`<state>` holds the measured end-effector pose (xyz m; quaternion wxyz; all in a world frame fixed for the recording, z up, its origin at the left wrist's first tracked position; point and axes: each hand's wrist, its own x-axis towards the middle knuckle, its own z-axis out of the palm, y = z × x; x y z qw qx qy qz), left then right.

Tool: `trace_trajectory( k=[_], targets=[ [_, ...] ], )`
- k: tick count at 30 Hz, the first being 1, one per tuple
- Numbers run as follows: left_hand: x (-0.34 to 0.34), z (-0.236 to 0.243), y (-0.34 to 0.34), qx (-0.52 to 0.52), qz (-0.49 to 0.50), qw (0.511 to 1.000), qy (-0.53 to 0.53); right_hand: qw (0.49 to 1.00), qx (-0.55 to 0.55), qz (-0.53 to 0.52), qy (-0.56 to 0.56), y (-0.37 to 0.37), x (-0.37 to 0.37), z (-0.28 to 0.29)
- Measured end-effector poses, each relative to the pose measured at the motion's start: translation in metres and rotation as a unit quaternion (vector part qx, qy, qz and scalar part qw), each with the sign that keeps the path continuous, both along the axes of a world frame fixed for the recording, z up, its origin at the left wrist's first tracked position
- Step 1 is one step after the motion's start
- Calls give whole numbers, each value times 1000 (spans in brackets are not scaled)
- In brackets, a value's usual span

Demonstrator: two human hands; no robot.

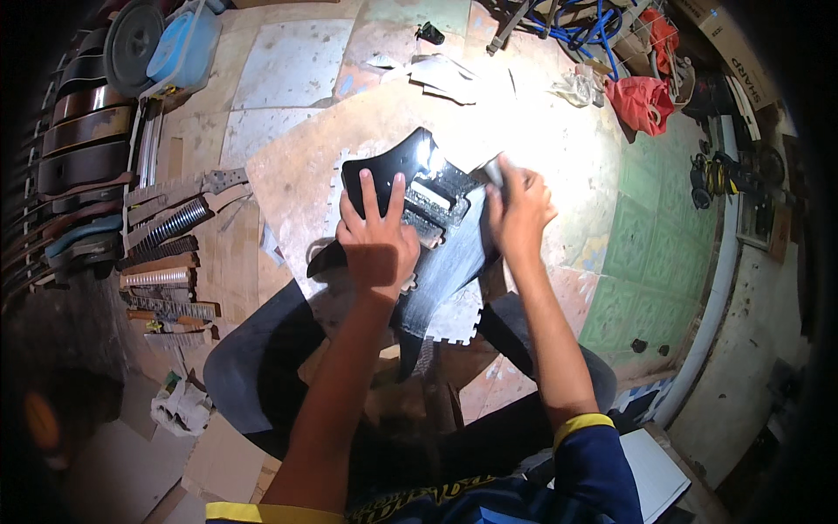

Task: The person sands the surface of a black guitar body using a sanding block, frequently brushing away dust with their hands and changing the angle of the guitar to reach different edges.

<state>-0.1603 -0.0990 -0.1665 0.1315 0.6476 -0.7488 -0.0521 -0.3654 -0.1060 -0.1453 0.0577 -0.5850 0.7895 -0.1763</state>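
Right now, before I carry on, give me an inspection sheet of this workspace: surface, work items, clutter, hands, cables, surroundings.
Surface: tan sheet over a tiled floor; jigsaw-edged mat under the work.
Work items: black guitar-shaped body with cutouts, glossy at its far end, dull grey nearer the person.
Clutter: paper scraps beyond the body; red bag at upper right.
Hands: left hand has fingers spread on the body; right hand grips a small grey piece, kind unclear.
Cables: tangled blue cable or hose, upper right.
Surroundings: ribbed long parts and blue container, left.
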Motion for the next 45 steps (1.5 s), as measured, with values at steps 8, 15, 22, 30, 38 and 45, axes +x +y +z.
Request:
trace_trajectory(
  k=[8, 15, 22, 30, 38, 45],
  targets=[
    [0, -1, 2, -2, 1, 1000, 7, 999, -23, 37, -19, 5, -5, -6],
    [0, 2, 1, 19, 4, 1000, 7, 997, -16, 79, -6, 35, 11, -3],
    [5, 3, 6, 5, -2, 1000, 14, 995, -36, 98, -6, 82, 44, -11],
    [-9, 0, 6, 13, -2, 1000, -8, 996, 43, 14, -75, 99, 43, -36],
    [2, -12, 0, -5, -37, 999, -8, 886, 204, 206, -363, 188, 22, 37],
    [-40, 2, 59, 156, -350, 922, -51, 860, -102, -65, -496, 132, -107, 115]
  ],
)
